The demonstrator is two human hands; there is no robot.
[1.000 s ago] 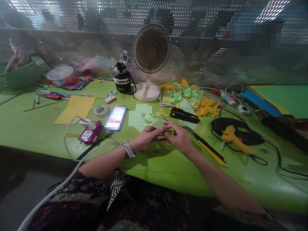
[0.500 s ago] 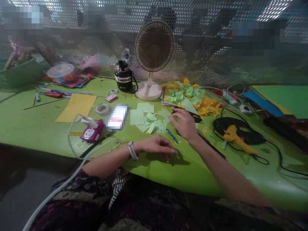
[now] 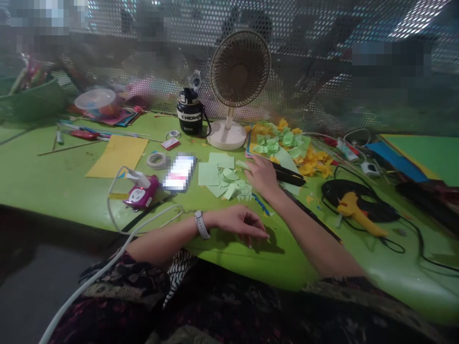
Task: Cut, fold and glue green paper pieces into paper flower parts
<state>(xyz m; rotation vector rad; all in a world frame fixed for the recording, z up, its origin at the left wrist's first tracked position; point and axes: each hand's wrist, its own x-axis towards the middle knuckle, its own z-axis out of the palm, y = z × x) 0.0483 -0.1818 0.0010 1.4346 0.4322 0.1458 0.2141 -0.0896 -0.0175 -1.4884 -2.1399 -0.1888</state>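
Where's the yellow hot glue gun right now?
In the head view, the yellow hot glue gun lies on the right of the green table, on a round black object, to the right of the right hand.

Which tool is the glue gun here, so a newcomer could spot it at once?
On the green table, right of the right hand, find the round black pad. The glue gun lies on it, the only chunky yellow tool there.

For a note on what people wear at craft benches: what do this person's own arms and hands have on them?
The left hand and right hand wear no gloves, and the forearms are bare. A pale smartwatch with a light strap circles the left wrist. Dark floral-patterned clothing shows beyond the right arm.
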